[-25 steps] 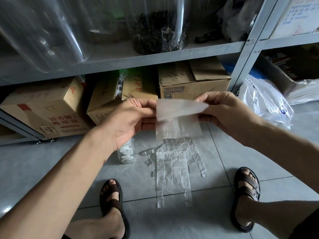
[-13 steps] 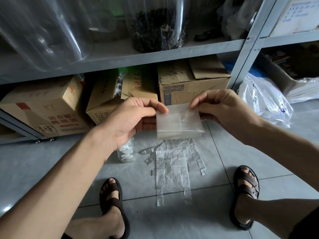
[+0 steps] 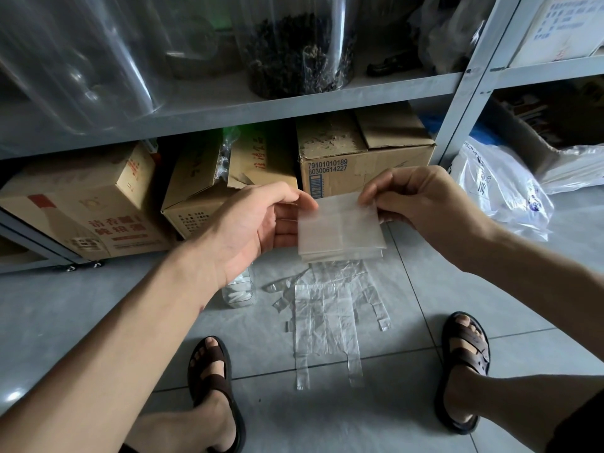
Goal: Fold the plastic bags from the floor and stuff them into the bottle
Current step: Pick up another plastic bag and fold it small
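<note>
left hand (image 3: 255, 223) gripping, right hand (image 3: 425, 204) apparently pinching

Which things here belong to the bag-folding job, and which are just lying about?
Job:
folded bag, pinched by the left hand and right hand
flat bags on the floor
bottle beside them

Lying about:
cardboard boxes
jar on the shelf
printed white bag

Translucent folded bag (image 3: 341, 228) held midair; clear bags (image 3: 327, 318) flat on floor (image 3: 457, 289) below; bottle (image 3: 238, 291) just left.
</note>
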The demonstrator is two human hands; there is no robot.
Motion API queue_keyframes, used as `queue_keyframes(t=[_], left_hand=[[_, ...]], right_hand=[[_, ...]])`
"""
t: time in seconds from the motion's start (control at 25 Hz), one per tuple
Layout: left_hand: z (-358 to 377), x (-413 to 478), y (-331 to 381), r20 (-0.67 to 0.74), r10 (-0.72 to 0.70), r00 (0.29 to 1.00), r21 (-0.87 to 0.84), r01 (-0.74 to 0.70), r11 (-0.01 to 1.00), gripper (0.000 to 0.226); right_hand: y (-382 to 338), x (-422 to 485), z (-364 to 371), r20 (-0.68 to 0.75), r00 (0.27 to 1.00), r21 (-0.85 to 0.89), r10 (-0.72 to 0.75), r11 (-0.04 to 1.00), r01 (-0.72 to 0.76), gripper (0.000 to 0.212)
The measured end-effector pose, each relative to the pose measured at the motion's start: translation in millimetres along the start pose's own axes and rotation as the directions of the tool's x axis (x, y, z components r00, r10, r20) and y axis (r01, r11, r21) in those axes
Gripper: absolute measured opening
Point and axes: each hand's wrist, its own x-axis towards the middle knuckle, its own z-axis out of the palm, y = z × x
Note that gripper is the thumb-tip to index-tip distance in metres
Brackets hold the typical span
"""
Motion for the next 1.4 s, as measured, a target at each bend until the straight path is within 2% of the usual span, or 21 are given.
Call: queue_keyframes(t=[0.2, 0.36, 0.48, 0.64, 0.68, 0.96, 1.12, 1.24, 1.32, 1.4], left_hand=[[4.5, 1.2, -2.7, -0.036, 0.027, 0.999, 0.047, -0.026, 0.999, 0.007], [4.3, 3.1, -8.2, -0.074, 0.115, 0.991, 0.149, -0.103, 0.983, 0.016], [4.8, 4.3, -10.3, -0.105, 0.242, 0.965, 0.268, -0.207, 0.941, 0.021], [7.2, 3.7, -11.2, -0.107, 0.334, 0.937, 0.322, -0.285, 0.903, 0.032], [7.1, 3.3, -11.0, -0.110, 0.340, 0.934, 0.327, -0.289, 0.900, 0.035], [1.7, 3.8, -9.4, -0.066, 0.322, 0.944, 0.329, -0.284, 0.901, 0.059], [-1.6, 5.8, -10.6, -0.061, 0.315, 0.947, 0.348, -0.275, 0.896, 0.064], [-3.9, 6.7, -11.0, -0.089, 0.279, 0.956, 0.293, -0.242, 0.925, 0.055], [-5.3, 7.4, -9.5, -0.132, 0.239, 0.962, 0.245, -0.202, 0.948, 0.039], [-5.6, 7.2, -7.0, -0.144, 0.184, 0.972, 0.196, -0.155, 0.968, 0.030]], right_hand=[[-2.7, -0.7, 1.6, -0.035, 0.997, -0.073, -0.072, 0.995, 0.069, 0.033], [-1.8, 0.3, 2.3, -0.031, 0.999, -0.044, -0.035, 0.998, 0.034, 0.032], [-4.4, -0.8, 3.6, -0.009, 1.000, 0.065, 0.019, 0.998, -0.019, 0.030], [-3.7, -5.0, 9.2, 0.113, 0.994, -0.024, -0.004, 1.000, 0.007, 0.006], [-3.1, -5.3, 9.4, 0.119, 0.993, -0.034, -0.005, 0.999, 0.010, 0.010], [-5.9, -3.7, 5.7, 0.058, 0.997, 0.052, 0.047, 0.997, -0.050, 0.023], [-3.8, -1.6, 3.8, 0.034, 0.997, 0.084, 0.066, 0.994, -0.068, 0.026], [-2.3, -0.1, 1.2, 0.008, 0.997, 0.125, 0.077, 0.989, -0.077, 0.028], [-0.1, 0.4, 0.0, 0.017, 0.997, 0.068, 0.079, 0.994, -0.080, 0.028], [-0.4, -1.1, 1.2, 0.085, 0.994, -0.017, 0.070, 0.998, -0.068, 0.023]])
